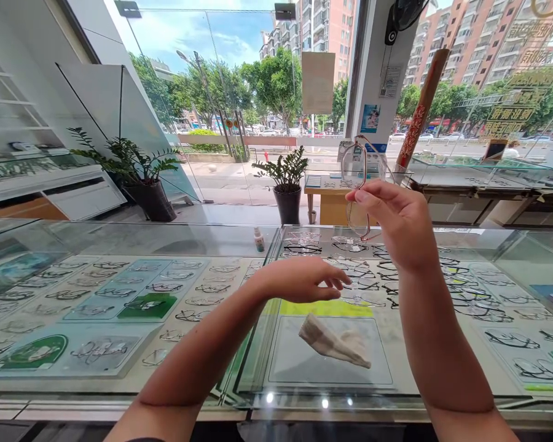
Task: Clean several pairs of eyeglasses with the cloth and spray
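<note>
My right hand [399,221] is raised above the glass counter, pinching a pair of eyeglasses [364,166] with a thin frame near the bridge. The glasses are turned on end, one lens above the other, against the bright window. Lower and to the left, my left hand [309,279] hovers over the counter with its fingers loosely bent and apart, holding nothing. Beneath it a crumpled beige cloth [334,344] lies on a pale rectangular mat [290,362].
Inside the glass display counter [253,393] lie rows of eyeglasses [198,301]. A small spray bottle [258,239] stands toward the back. Beyond the counter are potted plants [287,199], a wooden table [334,207] and a large window.
</note>
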`<action>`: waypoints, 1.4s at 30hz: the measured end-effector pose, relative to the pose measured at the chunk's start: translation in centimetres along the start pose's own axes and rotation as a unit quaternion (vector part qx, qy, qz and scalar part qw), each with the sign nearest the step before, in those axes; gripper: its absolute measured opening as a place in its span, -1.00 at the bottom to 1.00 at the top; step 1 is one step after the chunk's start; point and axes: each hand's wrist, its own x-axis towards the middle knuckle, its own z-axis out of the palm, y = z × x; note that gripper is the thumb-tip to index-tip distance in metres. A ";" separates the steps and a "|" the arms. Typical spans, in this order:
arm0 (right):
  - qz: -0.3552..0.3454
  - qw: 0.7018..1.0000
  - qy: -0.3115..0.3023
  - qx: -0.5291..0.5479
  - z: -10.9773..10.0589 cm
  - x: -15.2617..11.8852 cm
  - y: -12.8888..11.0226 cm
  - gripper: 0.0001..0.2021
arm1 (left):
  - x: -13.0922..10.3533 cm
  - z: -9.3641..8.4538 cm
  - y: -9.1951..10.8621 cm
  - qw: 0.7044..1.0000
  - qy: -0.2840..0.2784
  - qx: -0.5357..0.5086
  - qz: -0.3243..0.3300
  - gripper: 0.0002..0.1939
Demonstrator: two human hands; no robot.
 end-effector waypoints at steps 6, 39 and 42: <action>0.089 0.985 -0.116 0.088 -0.6 0.7 1.1 -0.80 | -2.2 -3.4 -0.5 0.868 0.492 0.059 -0.004 -0.56; -0.026 0.986 -0.165 0.031 -1.8 0.9 2.9 -0.39 | -2.6 -5.5 -3.4 0.768 0.616 -0.096 0.146 -0.33; -0.038 0.992 -0.120 0.015 -1.0 0.9 3.3 -0.45 | -2.3 -5.5 -3.9 0.766 0.618 -0.116 0.133 -0.36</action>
